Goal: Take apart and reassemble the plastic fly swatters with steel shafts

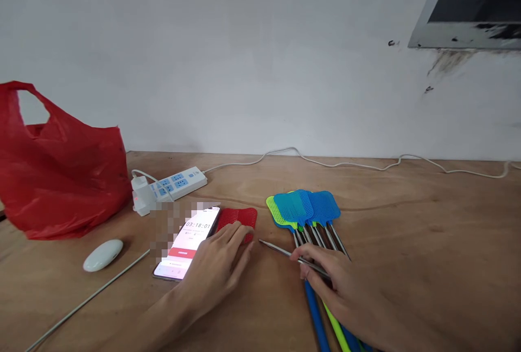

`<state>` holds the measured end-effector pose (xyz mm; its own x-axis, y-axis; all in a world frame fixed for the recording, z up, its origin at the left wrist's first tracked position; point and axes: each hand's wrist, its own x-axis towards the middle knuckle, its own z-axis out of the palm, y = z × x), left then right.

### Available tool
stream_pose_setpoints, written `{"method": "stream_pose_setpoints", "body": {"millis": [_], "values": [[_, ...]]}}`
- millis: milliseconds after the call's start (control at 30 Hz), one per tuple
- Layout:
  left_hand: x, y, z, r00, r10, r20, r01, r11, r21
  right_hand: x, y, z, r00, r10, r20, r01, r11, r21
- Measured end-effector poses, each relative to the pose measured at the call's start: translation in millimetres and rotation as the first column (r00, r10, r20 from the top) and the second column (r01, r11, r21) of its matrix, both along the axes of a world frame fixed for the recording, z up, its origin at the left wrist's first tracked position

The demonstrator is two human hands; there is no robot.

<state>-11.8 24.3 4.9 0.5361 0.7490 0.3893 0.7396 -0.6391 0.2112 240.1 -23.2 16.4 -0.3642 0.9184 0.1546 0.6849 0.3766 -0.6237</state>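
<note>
My left hand (222,257) lies palm down, fingers stretched over the near edge of a red mesh fly swatter head (240,216) on the table. My right hand (329,276) is closed round a thin silver metal rod (277,247), whose narrow tip points left toward the red head, apart from it. Beneath and behind the right hand, several fly swatters lie in a bundle, with blue heads (299,206), a yellow-green head (275,212), metal shafts and blue and green handles (315,314). The far end of the rod is hidden by my right hand.
A lit phone (189,240) lies beside my left hand. Farther left are a white oval object (103,255), a power strip (183,182) with a plugged-in charger (142,194), and a red plastic bag (65,173). A white cable (337,165) runs along the wall.
</note>
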Motion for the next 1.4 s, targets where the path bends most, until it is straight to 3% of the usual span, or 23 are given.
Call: {"method": "stream_pose_setpoints", "body": {"millis": [200, 400, 567, 733, 1167, 1300, 1400], "values": [[5, -5, -9.6, 0.995, -0.09, -0.035, 0.086, 0.991, -0.099, -2, -4, -4.2, 0.995, 0.083, -0.05, -0.08, 0.995, 0.061], [9, -9, -11.5, 0.99, -0.118, -0.08, 0.103, 0.981, -0.164, 10, 12, -1.3, 0.999, 0.047, -0.014, -0.044, 0.989, 0.142], [10, -9, -14.1, 0.985, -0.116, -0.125, 0.091, 0.978, -0.189, 21, 26, -13.3, 0.991, -0.119, 0.067, 0.093, 0.948, 0.305], [10, -7, -16.8, 0.991, -0.078, -0.105, 0.06, 0.985, -0.165, 29, 32, -28.9, 0.927, -0.289, 0.239, 0.182, 0.905, 0.385], [7, -9, -14.1, 0.992, -0.109, -0.067, 0.1, 0.986, -0.133, 28, 30, -38.3, 0.917, -0.261, 0.303, 0.172, 0.941, 0.291], [6, -8, -16.1, 0.992, -0.106, -0.064, 0.096, 0.986, -0.135, 27, 31, -40.1, 0.935, -0.282, 0.214, 0.219, 0.936, 0.276], [6, -8, -17.0, 0.993, -0.103, -0.063, 0.092, 0.983, -0.158, 27, 33, -39.7, 0.956, -0.291, 0.027, 0.281, 0.941, 0.187]]}}
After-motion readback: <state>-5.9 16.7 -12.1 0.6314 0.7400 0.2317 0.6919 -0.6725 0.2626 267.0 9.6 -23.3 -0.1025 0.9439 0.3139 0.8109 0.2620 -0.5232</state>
